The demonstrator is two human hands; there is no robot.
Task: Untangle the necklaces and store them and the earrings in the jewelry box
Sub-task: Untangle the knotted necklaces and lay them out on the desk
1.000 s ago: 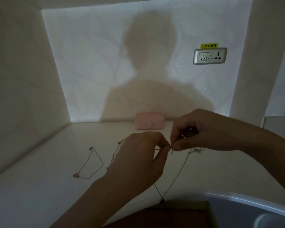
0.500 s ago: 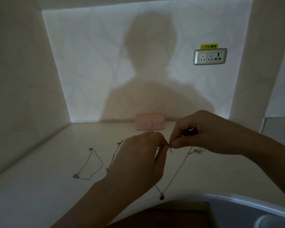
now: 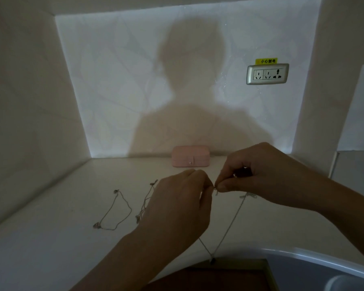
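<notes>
The desk (image 3: 51,248) was a pale, smooth surface set in a dim corner, with a plain side wall at 9 o'clock and a lighter patterned wall (image 3: 114,80) at 12 o'clock, where the shadow of the person fell. A silver socket plate (image 3: 267,73) with a yellow label (image 3: 266,61) above it sat on this wall toward 2 o'clock. The near edge of the desk curved at 5 o'clock along a white rim (image 3: 303,255), and a brown panel (image 3: 219,278) lay below it at 6 o'clock. The widest bare part of the desk was at 8 o'clock. The pink jewelry box (image 3: 190,156) stood closed against the far wall at 12 o'clock, its long side along the wall and its small clasp facing the person. The left hand (image 3: 179,208) and the right hand (image 3: 259,175) were raised over the middle of the desk, fingertips almost meeting, and both pinched the top ends of one necklace (image 3: 231,223). Its chain hung down in a narrow V toward 6 o'clock, with a dark pendant (image 3: 212,261) at the lowest point. A second necklace (image 3: 114,211) lay on the desk at 9 o'clock as a long loop running from 7 to 1 o'clock. A third necklace (image 3: 145,202) lay just beside it, partly hidden by the left hand.
</notes>
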